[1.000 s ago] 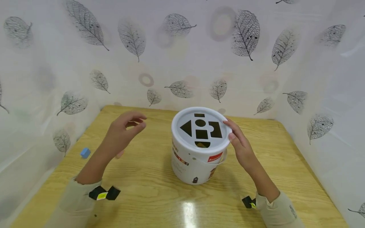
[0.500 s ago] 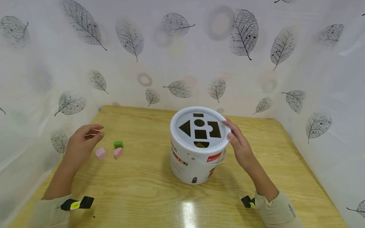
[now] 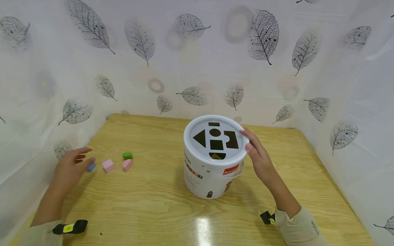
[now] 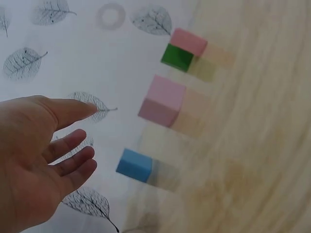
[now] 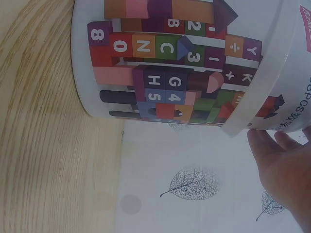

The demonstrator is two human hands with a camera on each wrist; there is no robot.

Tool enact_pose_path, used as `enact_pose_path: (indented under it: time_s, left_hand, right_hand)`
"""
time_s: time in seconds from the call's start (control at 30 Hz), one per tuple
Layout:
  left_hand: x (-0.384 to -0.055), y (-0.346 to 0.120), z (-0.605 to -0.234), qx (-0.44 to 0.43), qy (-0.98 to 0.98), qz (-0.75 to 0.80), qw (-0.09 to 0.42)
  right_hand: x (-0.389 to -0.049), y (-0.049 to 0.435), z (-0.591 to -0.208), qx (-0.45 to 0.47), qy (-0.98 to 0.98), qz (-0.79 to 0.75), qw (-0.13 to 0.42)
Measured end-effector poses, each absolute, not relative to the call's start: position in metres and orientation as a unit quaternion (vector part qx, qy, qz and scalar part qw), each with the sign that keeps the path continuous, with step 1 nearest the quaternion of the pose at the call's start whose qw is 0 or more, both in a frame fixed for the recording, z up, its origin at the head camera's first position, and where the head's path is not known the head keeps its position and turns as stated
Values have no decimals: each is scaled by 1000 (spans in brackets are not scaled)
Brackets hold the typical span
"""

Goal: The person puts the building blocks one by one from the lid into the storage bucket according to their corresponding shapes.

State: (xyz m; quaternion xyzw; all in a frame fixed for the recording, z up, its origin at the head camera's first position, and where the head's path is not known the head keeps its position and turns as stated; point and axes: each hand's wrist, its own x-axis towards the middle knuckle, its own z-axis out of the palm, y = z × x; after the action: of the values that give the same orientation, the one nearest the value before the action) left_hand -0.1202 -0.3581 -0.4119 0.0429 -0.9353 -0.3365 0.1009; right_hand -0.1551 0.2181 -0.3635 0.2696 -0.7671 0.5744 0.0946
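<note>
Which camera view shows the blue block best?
Left wrist: the blue block is larger, unobstructed and fully in frame there. The head view shows it small and partly hidden by the left hand; the right wrist view doesn't show it.

Leaf-printed sheeting [image 3: 197,61] hangs behind and beside the wooden table [image 3: 147,201].

head: high, forward-down, table [image 3: 154,212] | left wrist: near, blocks [image 4: 163,101] shared with head | right wrist: near, bucket [image 5: 175,60] side-on
</note>
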Motion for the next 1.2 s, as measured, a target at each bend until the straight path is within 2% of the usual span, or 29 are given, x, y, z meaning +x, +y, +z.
enact_pose_path:
  time_s: [0.33,0.53,0.8,1.2]
  left_hand:
    - [-116,-375,-428,42,-940,-337,39]
    - [-118,-379,-433,58,-944,-323,21]
    - [-115,-380,-438,64,-943,-326,18]
    - [-116,-381,-445,76,-941,-326,43]
  right_hand:
    - [-155,218,-364,269,-768,574,94]
    - [-155,219,-364,266,-771,572,92]
    - [-154,218,-363,258,-776,569,91]
    - [-153,218,-363,254,-777,569,88]
